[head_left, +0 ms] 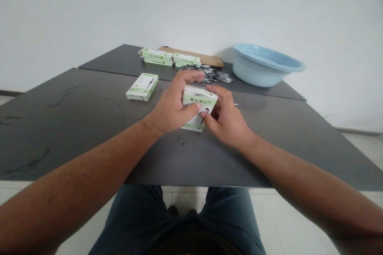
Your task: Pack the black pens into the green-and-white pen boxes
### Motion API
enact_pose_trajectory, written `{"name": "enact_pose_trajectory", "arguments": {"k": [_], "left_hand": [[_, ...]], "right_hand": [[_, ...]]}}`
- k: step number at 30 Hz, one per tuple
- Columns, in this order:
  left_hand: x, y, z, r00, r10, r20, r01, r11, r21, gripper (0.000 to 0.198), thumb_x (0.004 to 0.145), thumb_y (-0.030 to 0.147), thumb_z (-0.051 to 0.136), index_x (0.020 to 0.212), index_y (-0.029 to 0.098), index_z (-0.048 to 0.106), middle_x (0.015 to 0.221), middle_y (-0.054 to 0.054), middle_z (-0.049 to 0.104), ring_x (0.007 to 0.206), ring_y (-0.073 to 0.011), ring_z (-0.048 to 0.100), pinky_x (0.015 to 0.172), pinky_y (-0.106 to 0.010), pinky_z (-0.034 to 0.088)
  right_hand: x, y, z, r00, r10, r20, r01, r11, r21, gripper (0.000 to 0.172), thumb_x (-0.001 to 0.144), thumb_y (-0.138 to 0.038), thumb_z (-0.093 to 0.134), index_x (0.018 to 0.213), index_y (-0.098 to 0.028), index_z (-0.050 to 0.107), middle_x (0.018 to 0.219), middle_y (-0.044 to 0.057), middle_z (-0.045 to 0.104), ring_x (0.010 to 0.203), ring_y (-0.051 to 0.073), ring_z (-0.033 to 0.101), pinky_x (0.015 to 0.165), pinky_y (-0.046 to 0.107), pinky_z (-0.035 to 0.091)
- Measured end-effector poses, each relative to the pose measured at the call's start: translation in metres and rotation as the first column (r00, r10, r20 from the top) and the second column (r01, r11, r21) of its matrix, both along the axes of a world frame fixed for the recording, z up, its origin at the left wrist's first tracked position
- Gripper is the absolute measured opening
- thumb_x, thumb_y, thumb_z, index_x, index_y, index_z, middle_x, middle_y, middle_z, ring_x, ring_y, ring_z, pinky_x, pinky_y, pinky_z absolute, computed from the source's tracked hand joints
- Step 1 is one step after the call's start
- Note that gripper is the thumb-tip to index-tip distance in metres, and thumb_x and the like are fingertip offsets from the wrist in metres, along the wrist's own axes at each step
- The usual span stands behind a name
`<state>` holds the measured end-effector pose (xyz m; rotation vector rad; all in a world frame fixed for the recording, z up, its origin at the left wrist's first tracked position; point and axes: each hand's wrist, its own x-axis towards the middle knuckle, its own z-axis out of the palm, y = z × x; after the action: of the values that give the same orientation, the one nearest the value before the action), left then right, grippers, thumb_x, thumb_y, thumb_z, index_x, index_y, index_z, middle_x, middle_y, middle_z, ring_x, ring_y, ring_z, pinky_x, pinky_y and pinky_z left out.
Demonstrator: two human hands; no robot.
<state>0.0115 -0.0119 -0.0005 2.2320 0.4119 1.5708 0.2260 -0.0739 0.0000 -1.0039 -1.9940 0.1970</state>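
A small green and white cardboard box is between my hands, tilted above the near middle of the dark table. My left hand has its thumb on the printed face and its fingers curved over the far end. My right hand grips the box's right side, thumb on the front and fingers at the top and behind. Part of the box's far end is hidden by my fingers. To the left lies a similar box, flat on the table.
Farther back lie stacked green and white boxes and a pile of pens. A brown cardboard piece rests behind them. At the back right stands a light blue basin. The grey table has its front edge near my legs.
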Motion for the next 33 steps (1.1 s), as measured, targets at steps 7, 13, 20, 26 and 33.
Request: {"name": "enact_pose_trajectory", "arguments": {"k": [7,13,20,26,33], "left_hand": [[-0.002,0.002,-0.003,0.996,-0.087,0.024,0.089,0.991,-0.103,0.077,0.087,0.017,0.071,0.157,0.035,0.046,0.148,-0.011,0.065,0.118,-0.0264,0.074,0.088,-0.038,0.069],[-0.001,0.001,-0.004,0.994,-0.101,0.036,0.104,0.991,-0.089,0.067,0.087,0.014,0.069,0.15,0.03,0.055,0.145,-0.012,0.067,0.126,-0.0275,0.072,0.09,-0.036,0.068],[-0.005,-0.003,0.005,0.995,0.069,-0.072,-0.069,0.998,0.01,0.034,0.092,0.018,0.067,0.125,0.022,0.07,0.124,-0.007,0.074,0.114,-0.0232,0.073,0.086,-0.033,0.066],[-0.007,0.002,0.006,0.995,0.08,-0.063,-0.079,0.996,0.028,0.021,0.097,0.028,0.069,0.116,0.022,0.074,0.119,-0.007,0.076,0.113,-0.0227,0.073,0.09,-0.035,0.065],[-0.003,0.002,-0.001,1.0,0.013,-0.01,-0.013,0.999,-0.03,0.036,0.099,0.03,0.07,0.134,0.025,0.066,0.13,-0.01,0.072,0.114,-0.0229,0.073,0.086,-0.033,0.065]], "right_hand": [[0.006,0.0,-0.013,0.998,-0.017,-0.062,0.015,1.0,-0.022,0.069,0.103,-0.04,0.07,0.161,-0.035,0.033,0.131,0.011,0.071,0.077,0.021,0.072,0.066,0.042,0.064],[0.005,0.003,-0.015,0.998,0.001,-0.057,-0.006,0.997,-0.082,0.077,0.1,-0.03,0.072,0.163,-0.032,0.029,0.107,0.005,0.076,0.07,0.021,0.072,0.064,0.041,0.062],[0.006,0.005,-0.017,0.997,0.025,-0.074,-0.031,0.996,-0.086,0.078,0.099,-0.03,0.073,0.164,-0.032,0.029,0.106,0.004,0.076,0.072,0.022,0.072,0.064,0.042,0.063],[0.005,0.007,-0.012,0.996,0.004,-0.084,0.0,0.999,0.04,0.07,0.104,-0.038,0.069,0.163,-0.034,0.034,0.136,0.012,0.068,0.071,0.018,0.067,0.067,0.044,0.064],[0.002,0.004,-0.001,0.998,-0.056,-0.014,0.058,0.988,0.145,0.054,0.104,-0.04,0.068,0.154,-0.032,0.048,0.137,0.012,0.068,0.069,0.017,0.063,0.068,0.043,0.064]]}}
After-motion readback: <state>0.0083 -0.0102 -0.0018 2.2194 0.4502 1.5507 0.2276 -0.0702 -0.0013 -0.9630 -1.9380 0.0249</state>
